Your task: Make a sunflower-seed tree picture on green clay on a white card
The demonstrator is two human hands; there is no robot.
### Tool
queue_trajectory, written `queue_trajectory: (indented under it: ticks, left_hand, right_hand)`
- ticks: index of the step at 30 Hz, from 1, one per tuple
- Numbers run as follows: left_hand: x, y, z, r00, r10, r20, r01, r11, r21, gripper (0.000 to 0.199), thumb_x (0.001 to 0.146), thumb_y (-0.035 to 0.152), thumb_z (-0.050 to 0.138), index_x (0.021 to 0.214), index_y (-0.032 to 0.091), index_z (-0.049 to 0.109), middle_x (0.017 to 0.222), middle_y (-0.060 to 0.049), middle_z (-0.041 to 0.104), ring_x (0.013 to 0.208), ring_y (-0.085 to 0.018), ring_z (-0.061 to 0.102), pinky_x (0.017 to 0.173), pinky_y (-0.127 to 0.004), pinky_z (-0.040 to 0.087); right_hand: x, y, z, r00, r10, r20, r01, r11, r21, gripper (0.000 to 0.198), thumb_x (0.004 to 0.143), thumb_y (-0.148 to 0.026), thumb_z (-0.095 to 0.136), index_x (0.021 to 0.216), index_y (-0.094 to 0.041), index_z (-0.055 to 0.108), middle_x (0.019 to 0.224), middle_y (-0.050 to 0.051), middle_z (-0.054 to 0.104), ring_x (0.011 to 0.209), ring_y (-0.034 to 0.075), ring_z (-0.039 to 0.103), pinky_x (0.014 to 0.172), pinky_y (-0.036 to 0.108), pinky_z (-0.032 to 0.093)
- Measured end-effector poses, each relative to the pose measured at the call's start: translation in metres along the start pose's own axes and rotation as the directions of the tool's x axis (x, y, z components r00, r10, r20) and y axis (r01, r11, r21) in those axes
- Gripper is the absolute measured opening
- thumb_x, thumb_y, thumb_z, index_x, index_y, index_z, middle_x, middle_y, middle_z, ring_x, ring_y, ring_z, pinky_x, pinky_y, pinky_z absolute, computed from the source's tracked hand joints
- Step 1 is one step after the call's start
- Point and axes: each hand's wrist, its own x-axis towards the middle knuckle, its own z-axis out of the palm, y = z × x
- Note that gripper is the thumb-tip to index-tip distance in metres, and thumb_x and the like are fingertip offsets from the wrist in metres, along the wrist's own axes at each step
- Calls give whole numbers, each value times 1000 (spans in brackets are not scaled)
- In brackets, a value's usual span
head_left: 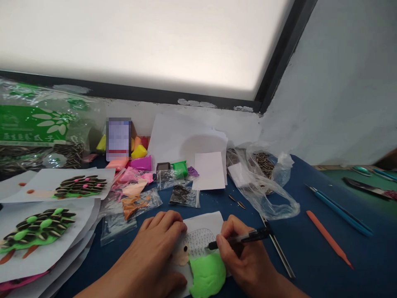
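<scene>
My right hand (246, 258) grips a black pen (248, 236). Its tip rests at a drawn outline (198, 240), filled with short marks, on a sheet of white paper (214, 219). My left hand (155, 248) lies on the left part of this sheet, fingers and thumb apart, steadying it. Bright green clay (209, 275) covers the lower part, below the drawn marks. Beside it, a beige clay head (180, 258) with a dark eye is partly hidden by my left hand.
Finished seed-and-clay pictures (46, 231) are stacked at left. Behind my hands lie clay packets (141, 162), a small bag of black clay (182, 194) and a bag of seeds (263, 165). Silver tweezers (281, 250), an orange tool (328, 238) and a blue tool (341, 211) lie at right.
</scene>
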Motion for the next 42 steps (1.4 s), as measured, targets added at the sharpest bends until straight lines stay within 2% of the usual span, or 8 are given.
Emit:
queue_trajectory:
  ticks: [5, 9, 16, 28, 36, 42]
  left_hand:
    - [1, -1, -1, 999, -14, 40, 14, 1000, 5, 50, 59, 18, 62, 109, 20, 63, 127, -8, 57, 117, -31, 49, 102, -45, 37]
    - [0, -3, 0, 1000, -9, 24, 9, 1000, -12, 51, 59, 18, 61, 110, 21, 63, 128, -7, 56, 119, -30, 49, 103, -43, 37]
    - [0, 0, -1, 999, -15, 47, 15, 1000, -7, 52, 60, 18, 63, 111, 20, 64, 129, -8, 56, 119, -30, 48, 102, -43, 37]
    - [-1, -3, 1, 1000, 15, 0, -15, 1000, 5, 49, 61, 19, 60, 109, 22, 63, 128, -7, 58, 116, -29, 50, 101, -43, 39]
    - [-1, -3, 2, 1000, 19, -23, -18, 1000, 13, 46, 60, 17, 61, 106, 23, 63, 125, -6, 59, 115, -29, 51, 99, -43, 40]
    - [0, -3, -1, 1000, 5, 14, -5, 1000, -12, 48, 61, 18, 61, 109, 22, 63, 128, -7, 57, 119, -31, 49, 102, -43, 38]
  right_hand:
    - [-1, 0, 0, 1000, 12, 12, -12, 1000, -18, 21, 89, -27, 45, 69, -23, 39, 56, -7, 37, 44, 9, 37, 43, 22, 31]
    - [-1, -1, 0, 1000, 29, 9, -29, 999, -33, 21, 88, -26, 46, 68, -23, 39, 56, -7, 38, 45, 9, 38, 44, 22, 31]
    - [-1, 1, -1, 1000, 20, -11, -20, 1000, 13, 21, 89, -26, 45, 69, -24, 38, 58, -7, 36, 46, 9, 36, 44, 22, 31]
    - [0, 1, 0, 1000, 9, -5, -9, 999, -48, 21, 86, -23, 46, 68, -23, 37, 56, -7, 38, 45, 9, 38, 45, 22, 30]
    - [0, -1, -2, 998, 60, 24, -60, 998, 1, 20, 86, -26, 46, 68, -24, 37, 57, -7, 36, 46, 9, 36, 45, 22, 30]
    - [2, 1, -3, 995, 56, -86, -54, 998, 21, 21, 86, -27, 47, 68, -24, 38, 58, -7, 36, 47, 9, 37, 45, 22, 32]
